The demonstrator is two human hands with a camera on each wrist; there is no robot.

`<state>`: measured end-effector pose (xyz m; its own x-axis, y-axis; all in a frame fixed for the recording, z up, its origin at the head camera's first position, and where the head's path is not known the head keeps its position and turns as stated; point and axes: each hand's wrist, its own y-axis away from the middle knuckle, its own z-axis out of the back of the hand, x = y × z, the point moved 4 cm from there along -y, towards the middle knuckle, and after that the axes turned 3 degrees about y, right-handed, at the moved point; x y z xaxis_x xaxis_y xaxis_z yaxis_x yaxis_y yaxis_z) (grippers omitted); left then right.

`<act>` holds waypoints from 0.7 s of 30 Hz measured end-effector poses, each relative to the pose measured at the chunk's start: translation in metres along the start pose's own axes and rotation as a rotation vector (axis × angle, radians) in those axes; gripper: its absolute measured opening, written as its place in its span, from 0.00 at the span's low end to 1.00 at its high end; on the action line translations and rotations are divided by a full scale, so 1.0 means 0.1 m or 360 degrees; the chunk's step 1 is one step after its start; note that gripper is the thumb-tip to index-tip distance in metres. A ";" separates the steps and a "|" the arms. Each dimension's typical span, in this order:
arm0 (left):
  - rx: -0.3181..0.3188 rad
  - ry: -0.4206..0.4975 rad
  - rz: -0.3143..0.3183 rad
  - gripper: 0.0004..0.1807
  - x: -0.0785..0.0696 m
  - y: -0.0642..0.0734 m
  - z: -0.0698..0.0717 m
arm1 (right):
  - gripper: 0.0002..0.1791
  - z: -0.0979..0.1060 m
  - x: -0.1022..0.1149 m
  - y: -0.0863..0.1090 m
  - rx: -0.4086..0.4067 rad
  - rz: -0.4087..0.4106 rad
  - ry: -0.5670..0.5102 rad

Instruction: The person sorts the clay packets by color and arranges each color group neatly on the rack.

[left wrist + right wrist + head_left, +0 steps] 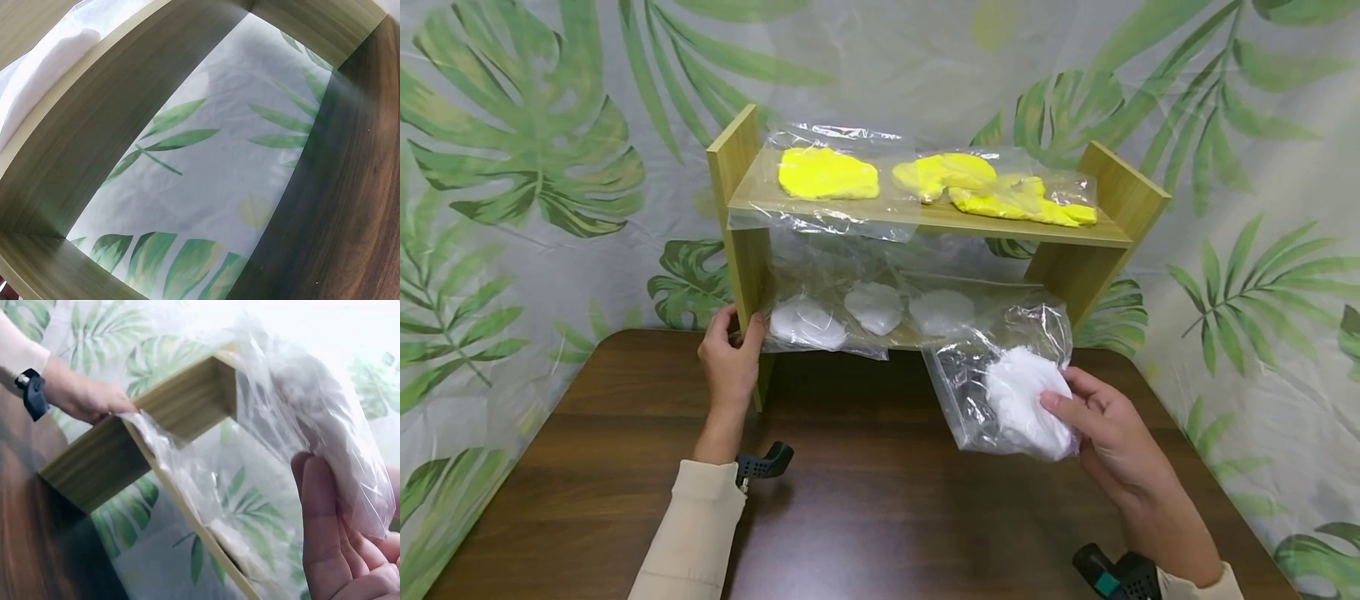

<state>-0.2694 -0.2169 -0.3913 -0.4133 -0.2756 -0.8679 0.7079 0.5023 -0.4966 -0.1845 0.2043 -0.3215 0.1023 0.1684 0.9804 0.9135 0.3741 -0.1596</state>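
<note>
My right hand (pixel 1116 442) pinches a clear plastic bag holding a soft-looking white lump (pixel 1022 400), thumb on the near face. The bag hangs in front of the right part of the lower shelf, its upper edge overlapping that shelf in the head view. In the right wrist view the bag (pixel 325 419) stands tilted between thumb and fingers. My left hand (pixel 730 358) grips the left side panel (pixel 743 258) of a small wooden rack at lower-shelf height, thumb on the panel's front edge. The left wrist view shows the space under the lower shelf board (pixel 150 81).
Bagged white lumps (pixel 808 323) lie along the lower shelf. On the upper shelf (pixel 940 218) are several clear bags with yellow lumps (pixel 827 173). The rack stands at the back of a dark wooden table (pixel 850 500), before a leaf-patterned cloth (pixel 887 67).
</note>
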 end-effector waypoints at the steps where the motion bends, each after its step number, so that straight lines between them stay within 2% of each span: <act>1: 0.0001 0.0001 0.0003 0.15 0.00 0.00 0.00 | 0.16 0.00 -0.01 -0.06 -0.0025 -0.0028 0.0016; 9: -0.0004 0.0014 0.0009 0.15 0.01 0.01 -0.01 | 0.14 0.06 -0.02 -0.43 -0.0198 -0.0220 0.0040; 21: -0.0010 0.0010 0.0004 0.15 0.00 -0.01 0.00 | 0.30 0.14 0.12 -0.89 -0.0237 -0.0427 0.0173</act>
<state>-0.2698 -0.2172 -0.3907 -0.4151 -0.2693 -0.8690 0.7054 0.5080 -0.4944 -0.2703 0.1852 -0.2972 -0.1155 -0.0196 0.9931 0.9603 0.2533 0.1167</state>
